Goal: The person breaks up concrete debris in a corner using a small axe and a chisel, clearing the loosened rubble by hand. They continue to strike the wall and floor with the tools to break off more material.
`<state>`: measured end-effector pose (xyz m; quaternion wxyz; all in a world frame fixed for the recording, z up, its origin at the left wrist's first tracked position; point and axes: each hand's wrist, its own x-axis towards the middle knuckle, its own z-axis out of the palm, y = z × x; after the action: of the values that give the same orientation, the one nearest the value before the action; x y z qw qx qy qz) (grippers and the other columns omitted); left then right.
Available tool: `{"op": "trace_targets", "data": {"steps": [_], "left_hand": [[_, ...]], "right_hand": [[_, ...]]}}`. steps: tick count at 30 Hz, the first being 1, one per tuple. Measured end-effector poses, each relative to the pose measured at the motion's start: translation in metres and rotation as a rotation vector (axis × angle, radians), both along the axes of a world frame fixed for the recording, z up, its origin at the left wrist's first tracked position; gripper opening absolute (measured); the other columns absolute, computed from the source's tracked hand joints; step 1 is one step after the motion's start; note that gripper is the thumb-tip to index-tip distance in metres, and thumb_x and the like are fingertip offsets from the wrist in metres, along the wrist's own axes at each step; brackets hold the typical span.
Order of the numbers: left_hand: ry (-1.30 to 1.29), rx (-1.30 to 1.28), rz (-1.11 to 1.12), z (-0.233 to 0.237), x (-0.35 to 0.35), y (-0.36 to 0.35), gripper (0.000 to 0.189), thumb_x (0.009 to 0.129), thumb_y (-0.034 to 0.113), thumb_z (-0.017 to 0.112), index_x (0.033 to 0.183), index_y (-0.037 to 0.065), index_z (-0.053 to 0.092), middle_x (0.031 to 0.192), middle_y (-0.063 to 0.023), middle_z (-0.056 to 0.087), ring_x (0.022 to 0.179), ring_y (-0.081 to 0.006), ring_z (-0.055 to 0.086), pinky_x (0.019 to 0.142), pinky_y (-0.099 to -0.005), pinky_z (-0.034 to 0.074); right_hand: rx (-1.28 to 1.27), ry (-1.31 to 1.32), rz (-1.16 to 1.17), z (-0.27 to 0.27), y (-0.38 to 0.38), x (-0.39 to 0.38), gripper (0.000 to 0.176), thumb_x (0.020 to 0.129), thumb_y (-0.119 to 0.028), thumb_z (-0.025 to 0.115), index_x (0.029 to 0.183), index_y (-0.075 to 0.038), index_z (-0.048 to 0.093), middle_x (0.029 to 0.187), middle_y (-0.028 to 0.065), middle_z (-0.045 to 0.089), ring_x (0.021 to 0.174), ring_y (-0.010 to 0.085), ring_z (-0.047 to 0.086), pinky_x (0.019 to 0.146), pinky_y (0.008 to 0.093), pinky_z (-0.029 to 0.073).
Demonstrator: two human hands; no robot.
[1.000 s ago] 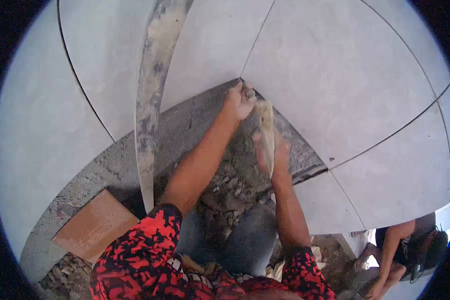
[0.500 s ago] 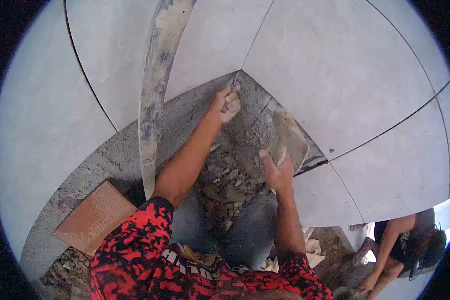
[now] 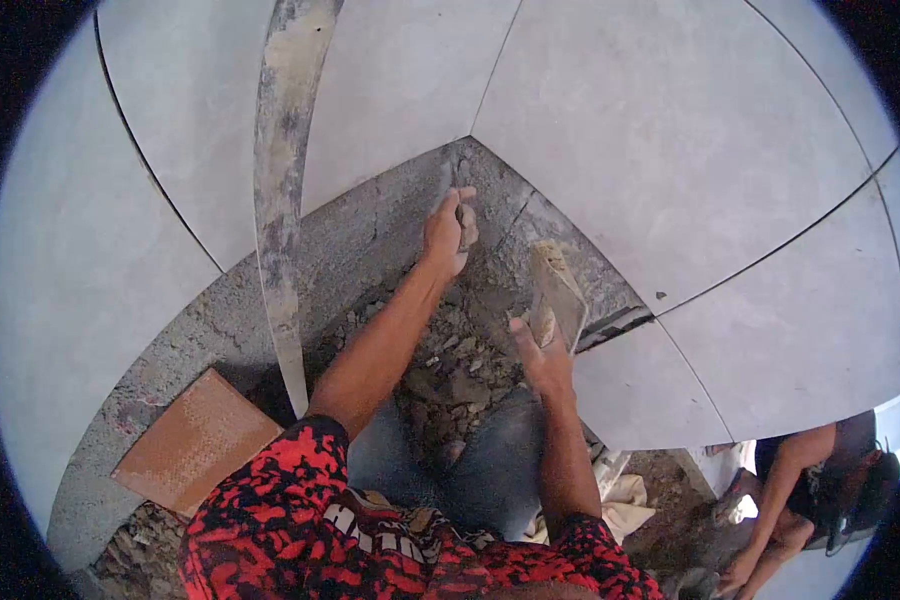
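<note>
My left hand (image 3: 448,235) is closed around a slim, dark tool that looks like a chisel (image 3: 460,212), near the corner of the bare mortar bed (image 3: 355,220). In my right hand (image 3: 548,365) is a flat, mortar-smeared block (image 3: 558,295), its far end tilted up and away from me. The fingers under the block are largely hidden. Between my forearms lies a heap of broken mortar rubble (image 3: 460,350), right in front of my knees.
Large pale floor tiles (image 3: 620,150) border the bed. A long mortar-stained straightedge (image 3: 282,190) lies across it on the left, beside a terracotta tile (image 3: 198,440). At lower right, another person (image 3: 795,490) crouches with arms reaching down, near a crumpled pale bag (image 3: 625,505).
The block in my right hand has come back toward me and turned more edge-on. My left hand has moved slightly, still gripping its tool. The view has shifted a little.
</note>
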<state>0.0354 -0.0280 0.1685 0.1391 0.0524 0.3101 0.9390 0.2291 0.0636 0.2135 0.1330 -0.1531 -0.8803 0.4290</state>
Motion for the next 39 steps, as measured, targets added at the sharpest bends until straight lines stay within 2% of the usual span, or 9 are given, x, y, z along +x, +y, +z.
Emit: {"op": "trace_targets", "data": {"steps": [11,14,16,20,29,32,34,35,39], "left_hand": [[-0.026,0.138,-0.096,0.005,-0.016,0.007,0.031,0.083,0.032,0.038,0.094,0.005,0.049,0.052,0.0035,0.041,0.041,-0.0087,0.033,0.040,-0.0221,0.030],[-0.008,0.093,-0.112,0.010,-0.021,0.005,0.030,0.084,0.031,0.037,0.095,0.006,0.048,0.053,0.0029,0.042,0.041,-0.0092,0.034,0.039,-0.0227,0.031],[-0.033,0.204,-0.174,0.010,-0.024,0.002,0.028,0.084,0.029,0.035,0.093,0.006,0.048,0.054,0.0022,0.043,0.041,-0.0096,0.036,0.039,-0.0234,0.032],[-0.189,0.323,-0.152,0.016,-0.025,0.004,0.030,0.086,0.027,0.031,0.092,0.003,0.047,0.056,-0.0012,0.044,0.039,-0.0123,0.034,0.038,-0.0251,0.029],[-0.013,0.218,-0.167,0.008,-0.032,0.003,0.029,0.085,0.027,0.032,0.087,0.003,0.047,0.057,-0.0013,0.045,0.042,-0.0127,0.036,0.039,-0.0251,0.029],[-0.136,0.229,-0.218,0.020,-0.037,-0.004,0.026,0.085,0.027,0.033,0.085,0.006,0.047,0.056,-0.0007,0.045,0.044,-0.0128,0.039,0.040,-0.0251,0.030],[-0.130,0.259,-0.297,0.017,-0.044,-0.006,0.023,0.084,0.025,0.034,0.081,0.008,0.047,0.055,-0.0003,0.045,0.047,-0.0128,0.041,0.041,-0.0254,0.031],[-0.132,0.258,-0.300,0.016,-0.046,-0.007,0.023,0.084,0.025,0.034,0.081,0.008,0.047,0.055,-0.0003,0.045,0.047,-0.0128,0.041,0.041,-0.0254,0.031],[-0.080,0.200,-0.308,0.012,-0.038,-0.011,0.019,0.083,0.026,0.037,0.077,0.010,0.046,0.055,0.0012,0.045,0.052,-0.0129,0.043,0.046,-0.0252,0.035]], "right_hand": [[0.299,0.224,0.074,-0.001,-0.004,-0.007,0.036,0.072,-0.036,0.053,0.085,-0.002,0.051,0.067,0.0155,0.054,0.063,0.0300,0.054,0.060,0.0368,0.041],[0.059,-0.118,0.117,0.008,0.001,-0.014,0.032,0.071,-0.033,0.053,0.083,-0.002,0.050,0.070,0.0163,0.054,0.067,0.0326,0.053,0.063,0.0388,0.040],[0.366,0.031,0.221,0.004,0.005,-0.021,0.028,0.069,-0.027,0.055,0.081,-0.003,0.049,0.073,0.0172,0.053,0.070,0.0346,0.052,0.063,0.0392,0.040],[0.412,0.176,0.277,0.017,0.000,-0.029,0.026,0.066,-0.023,0.057,0.081,-0.004,0.048,0.075,0.0177,0.053,0.072,0.0356,0.051,0.064,0.0404,0.039],[0.564,0.116,0.353,0.023,0.004,-0.035,0.026,0.065,-0.021,0.058,0.084,-0.005,0.049,0.075,0.0147,0.053,0.074,0.0327,0.051,0.064,0.0386,0.040],[0.547,0.357,0.468,0.018,0.009,-0.041,0.026,0.065,-0.022,0.058,0.082,-0.005,0.049,0.072,0.0127,0.053,0.073,0.0312,0.052,0.062,0.0368,0.040],[0.410,0.808,0.692,0.023,0.002,-0.046,0.024,0.064,-0.020,0.057,0.080,-0.004,0.049,0.067,0.0112,0.053,0.070,0.0310,0.052,0.060,0.0374,0.042],[0.641,0.538,0.653,0.030,0.002,-0.045,0.022,0.064,-0.016,0.056,0.080,-0.004,0.048,0.065,0.0134,0.054,0.068,0.0332,0.053,0.058,0.0395,0.043],[0.718,0.001,0.249,0.007,0.018,-0.088,0.013,0.063,-0.011,0.054,0.073,-0.004,0.049,0.065,0.0168,0.053,0.067,0.0344,0.052,0.057,0.0421,0.041]]}}
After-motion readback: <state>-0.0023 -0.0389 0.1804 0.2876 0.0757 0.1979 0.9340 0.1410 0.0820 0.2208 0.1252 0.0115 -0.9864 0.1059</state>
